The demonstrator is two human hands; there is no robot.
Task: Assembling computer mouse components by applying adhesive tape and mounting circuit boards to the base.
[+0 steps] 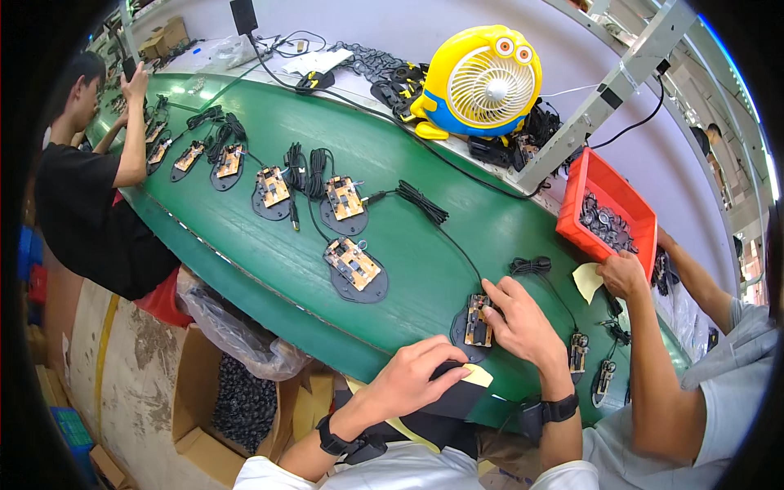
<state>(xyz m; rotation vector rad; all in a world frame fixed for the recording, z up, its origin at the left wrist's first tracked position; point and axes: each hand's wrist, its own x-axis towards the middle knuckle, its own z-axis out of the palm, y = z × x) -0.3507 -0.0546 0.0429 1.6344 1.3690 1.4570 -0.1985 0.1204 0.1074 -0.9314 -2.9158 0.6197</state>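
In front of me a mouse base lies on the green conveyor belt, with a tan circuit board on it and a black cable running off behind. My right hand comes over it from the right, fingers bent, thumb and forefinger on the board's upper right edge. At the belt's near edge, my left hand is closed around a dark curved piece, mostly hidden by the fingers. A yellow slip sticks out beside its fingertips. Both wrists wear black bands.
More mouse bases with boards and coiled cables lie leftward on the belt. At right a co-worker's hand holds a red bin of dark parts. Another person works far left. A yellow fan stands behind; an open carton sits lower left.
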